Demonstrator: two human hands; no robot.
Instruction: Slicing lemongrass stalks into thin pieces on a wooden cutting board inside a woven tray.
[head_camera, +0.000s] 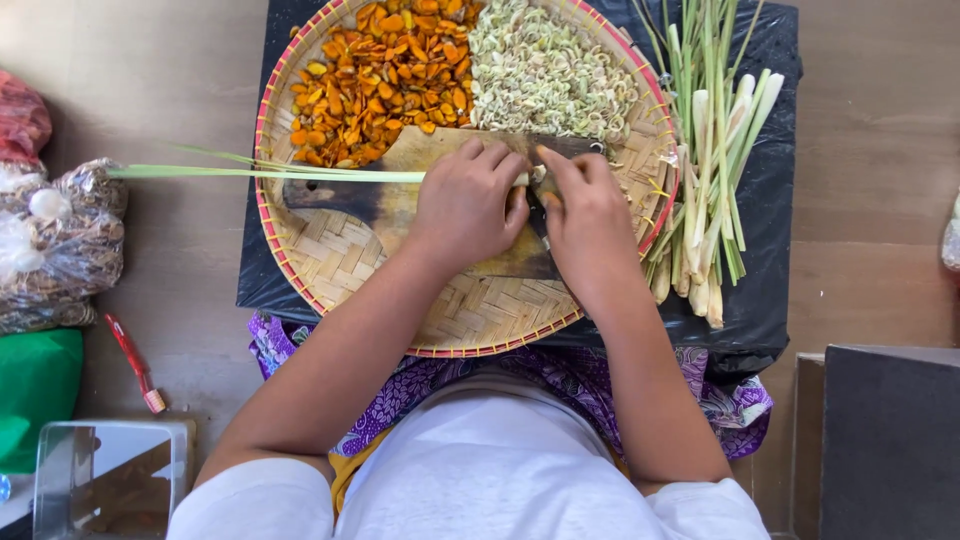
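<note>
My left hand (465, 205) presses a long green lemongrass stalk (260, 174) down on a wooden cutting board (400, 175). The stalk's leafy end reaches far to the left. My right hand (585, 215) grips a knife (545, 185) at the stalk's cut end; most of the blade is hidden by my fingers. The board lies in a round woven bamboo tray (330, 265). Behind the board the tray holds a heap of orange sliced turmeric (380, 75) and a heap of pale sliced lemongrass (545, 70).
A bundle of whole lemongrass stalks (715, 150) lies right of the tray on a black plastic sheet (770, 300). Clear bags of dried goods (55, 235), a red-handled tool (135, 362) and a glass box (105, 475) sit at left. A dark box (890, 440) stands bottom right.
</note>
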